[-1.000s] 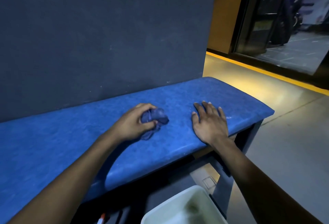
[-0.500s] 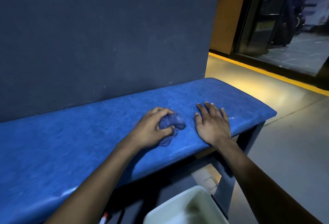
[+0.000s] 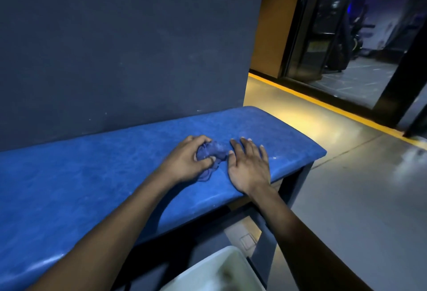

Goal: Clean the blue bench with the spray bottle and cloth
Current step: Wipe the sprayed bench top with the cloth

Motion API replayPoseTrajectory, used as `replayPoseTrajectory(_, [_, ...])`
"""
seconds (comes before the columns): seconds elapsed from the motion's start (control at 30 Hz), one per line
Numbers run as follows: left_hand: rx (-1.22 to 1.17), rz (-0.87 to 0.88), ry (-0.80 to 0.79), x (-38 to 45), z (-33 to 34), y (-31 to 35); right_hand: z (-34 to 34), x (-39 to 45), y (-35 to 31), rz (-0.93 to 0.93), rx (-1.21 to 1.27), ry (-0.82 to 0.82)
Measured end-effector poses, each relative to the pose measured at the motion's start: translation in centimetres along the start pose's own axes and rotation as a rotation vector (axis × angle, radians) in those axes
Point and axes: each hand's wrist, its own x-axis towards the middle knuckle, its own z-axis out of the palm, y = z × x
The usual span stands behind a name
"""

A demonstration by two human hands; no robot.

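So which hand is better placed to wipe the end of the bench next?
Left. The left hand already grips the cloth bunched on the blue bench. The right hand lies flat on the seat beside it, holding nothing.

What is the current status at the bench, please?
Left hand grips cloth on blue bench. Right hand flat beside it. Spray bottle not in view.

Left hand: fingers curled, bunching a cloth against the surface.
Right hand: flat, palm down, fingers straight and slightly spread.
Forearms: bare, both reaching forward from the lower edge, converging toward the hands.
Spacing: hands just beside each other.
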Motion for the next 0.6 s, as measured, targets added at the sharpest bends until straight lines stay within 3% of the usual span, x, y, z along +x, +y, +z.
replayPoseTrajectory(0.2, [0.081,-0.177,0.058,5.1,-0.6,-1.3,0.0,0.0,0.0,-0.005,0.021,0.018])
replayPoseTrajectory(0.4, [0.008,-0.102,0.024,-3.7,-0.5,1.9,-0.3,-0.4,-0.4,-0.004,0.004,-0.006])
replayPoseTrajectory(0.6, [-0.056,0.026,0.143,-14.9,0.2,5.0,-1.8,-0.6,-0.7,0.003,0.033,-0.145])
